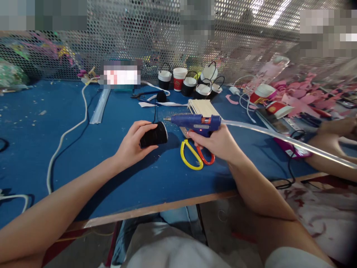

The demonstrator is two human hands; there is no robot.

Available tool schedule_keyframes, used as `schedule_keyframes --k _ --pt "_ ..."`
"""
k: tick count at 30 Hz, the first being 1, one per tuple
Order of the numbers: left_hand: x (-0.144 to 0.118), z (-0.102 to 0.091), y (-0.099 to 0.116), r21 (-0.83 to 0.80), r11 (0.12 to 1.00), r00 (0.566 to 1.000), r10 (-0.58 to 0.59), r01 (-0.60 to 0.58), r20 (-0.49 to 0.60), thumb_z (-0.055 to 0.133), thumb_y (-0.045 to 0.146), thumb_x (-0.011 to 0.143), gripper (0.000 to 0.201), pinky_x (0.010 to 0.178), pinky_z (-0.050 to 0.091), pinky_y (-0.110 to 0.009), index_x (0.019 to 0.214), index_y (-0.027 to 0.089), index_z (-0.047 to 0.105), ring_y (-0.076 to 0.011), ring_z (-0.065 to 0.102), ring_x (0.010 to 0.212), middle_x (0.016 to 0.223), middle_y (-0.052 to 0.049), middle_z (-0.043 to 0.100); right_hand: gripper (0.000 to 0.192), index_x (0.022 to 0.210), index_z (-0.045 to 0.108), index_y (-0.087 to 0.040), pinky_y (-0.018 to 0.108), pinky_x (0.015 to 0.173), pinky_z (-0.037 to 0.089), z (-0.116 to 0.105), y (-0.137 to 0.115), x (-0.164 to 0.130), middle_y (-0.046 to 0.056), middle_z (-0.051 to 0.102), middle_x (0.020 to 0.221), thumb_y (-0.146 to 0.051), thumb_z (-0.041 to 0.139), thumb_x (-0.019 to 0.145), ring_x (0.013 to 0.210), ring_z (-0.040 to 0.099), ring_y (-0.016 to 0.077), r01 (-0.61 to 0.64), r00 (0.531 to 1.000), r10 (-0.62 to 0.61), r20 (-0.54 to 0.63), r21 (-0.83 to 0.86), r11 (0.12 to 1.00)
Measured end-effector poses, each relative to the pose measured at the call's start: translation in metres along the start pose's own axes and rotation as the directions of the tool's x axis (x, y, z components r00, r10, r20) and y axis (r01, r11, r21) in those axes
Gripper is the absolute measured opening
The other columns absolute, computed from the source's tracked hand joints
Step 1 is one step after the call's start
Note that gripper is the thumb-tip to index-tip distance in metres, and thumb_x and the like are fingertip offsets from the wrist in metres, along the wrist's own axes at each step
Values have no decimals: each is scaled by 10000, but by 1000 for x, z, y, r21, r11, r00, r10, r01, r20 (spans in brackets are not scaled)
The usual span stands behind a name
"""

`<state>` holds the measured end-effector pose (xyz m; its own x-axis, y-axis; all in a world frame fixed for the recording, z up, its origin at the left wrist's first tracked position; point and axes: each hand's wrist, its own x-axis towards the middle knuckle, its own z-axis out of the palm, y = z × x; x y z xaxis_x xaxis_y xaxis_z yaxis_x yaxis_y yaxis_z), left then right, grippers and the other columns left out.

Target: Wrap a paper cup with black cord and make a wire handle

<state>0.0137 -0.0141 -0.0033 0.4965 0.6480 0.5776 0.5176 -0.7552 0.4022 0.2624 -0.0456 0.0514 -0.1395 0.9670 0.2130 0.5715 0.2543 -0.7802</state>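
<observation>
My left hand (136,139) is closed around a black-wrapped paper cup (154,136), tipped on its side with its pale edge facing right. A thin black cord rises from the cup. In my right hand (219,141) is a blue hot glue gun (192,122), its nozzle pointing left, just above and right of the cup. A long clear glue stick (279,136) runs out of its back to the right. Below the gun lie scissors (192,155) with one yellow and one red handle, their blades partly hidden by the gun and hand.
Behind stand several black-covered cups with cord handles (189,86) and a red-and-white cup (179,79). Wooden sticks (205,107), a black ball (161,96), and clear glue sticks (100,106) lie on the blue table (117,193). A white cable (67,132) curves left. Another person's arm (331,149) is at right.
</observation>
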Motion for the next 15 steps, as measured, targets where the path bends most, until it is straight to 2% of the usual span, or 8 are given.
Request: schedule_keyframes --k 4,8,15 --pt "-1 1 -3 -1 999 999 -33 33 0 645 271 744 515 945 425 -443 1208 243 421 -240 464 1130 1179 -97 477 131 792 630 -179 312 652 477 5 6 -3 29 656 741 -290 592 735 701 596 184 113 992 -119 -27 -175 978" --pt "-1 2 -3 13 999 999 -37 37 -5 641 259 745 504 951 418 -439 1204 239 431 -239 465 1127 1179 -97 474 171 772 629 -173 295 598 465 8 11 -6 32 652 707 -338 588 748 649 585 177 76 996 -83 -18 -252 965" --pt "-1 2 -2 33 999 1000 -18 18 -11 629 237 750 491 947 419 -440 1203 236 440 -247 463 1129 1187 -103 466 191 851 637 -168 303 656 465 11 7 -8 50 669 826 -330 572 772 719 596 184 73 995 -86 -41 -239 968"
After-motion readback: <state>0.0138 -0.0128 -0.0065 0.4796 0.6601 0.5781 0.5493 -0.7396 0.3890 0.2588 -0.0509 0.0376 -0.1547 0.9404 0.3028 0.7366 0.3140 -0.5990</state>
